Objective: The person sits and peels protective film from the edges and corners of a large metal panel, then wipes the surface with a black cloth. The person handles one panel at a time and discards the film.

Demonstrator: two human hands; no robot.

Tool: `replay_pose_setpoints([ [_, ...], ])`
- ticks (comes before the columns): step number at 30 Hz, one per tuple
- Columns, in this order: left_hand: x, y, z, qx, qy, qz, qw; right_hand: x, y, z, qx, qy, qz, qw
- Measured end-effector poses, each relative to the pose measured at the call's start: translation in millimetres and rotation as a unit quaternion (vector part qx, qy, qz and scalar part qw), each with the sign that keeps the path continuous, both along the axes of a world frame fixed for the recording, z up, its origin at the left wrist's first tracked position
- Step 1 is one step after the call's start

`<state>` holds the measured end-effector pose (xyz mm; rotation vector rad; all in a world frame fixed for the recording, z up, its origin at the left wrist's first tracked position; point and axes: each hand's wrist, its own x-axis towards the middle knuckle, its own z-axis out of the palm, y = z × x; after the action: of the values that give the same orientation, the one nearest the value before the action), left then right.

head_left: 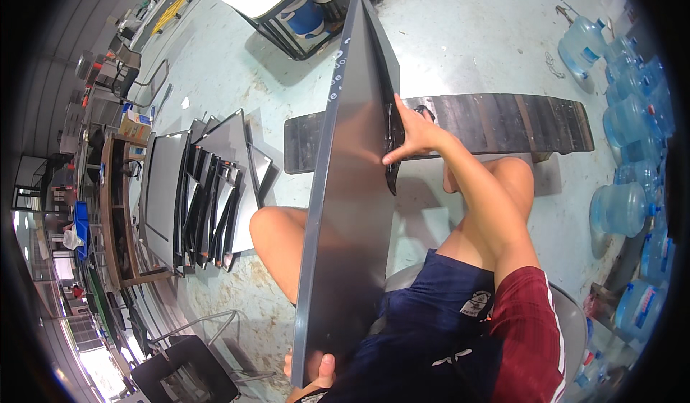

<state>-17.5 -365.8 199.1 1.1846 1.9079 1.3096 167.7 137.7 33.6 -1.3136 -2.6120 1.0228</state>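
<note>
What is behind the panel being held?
A dark board shows on either side of the panel; its middle stretch, directly behind, is covered and cannot be seen.

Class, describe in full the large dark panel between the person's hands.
The large dark panel is flat and rectangular, glossy like a screen, with a smooth grey border and pale markings near its far end. It is held steeply on edge before the person's lap. The left hand grips its near end, thumb on the glossy face; the right hand is at a black, plastic-looking part along its right edge. What supports it underneath is unclear.
</note>
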Motion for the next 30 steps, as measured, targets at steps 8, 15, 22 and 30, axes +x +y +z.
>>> replay_pose_setpoints([
  [8,6.0,-2.1,5.2,0.007,0.007,-0.009,1.0,9.4,-17.4,-31.8,0.022,0.106,0.033,0.994],
  [15,7.5,-9.1,10.3,0.008,0.017,-0.006,1.0,24.1,28.4,-32.5,0.134,0.011,-0.07,0.988],
  [22,7.8,-13.0,10.8,0.007,0.016,0.004,1.0,49.4,116.1,-61.3,0.01,0.093,-0.533,0.841],
  [30,4.0,-7.3,1.1,0.002,0.009,0.014,1.0,73.8,130.4,-27.8,-0.394,0.339,-0.134,0.844],
])
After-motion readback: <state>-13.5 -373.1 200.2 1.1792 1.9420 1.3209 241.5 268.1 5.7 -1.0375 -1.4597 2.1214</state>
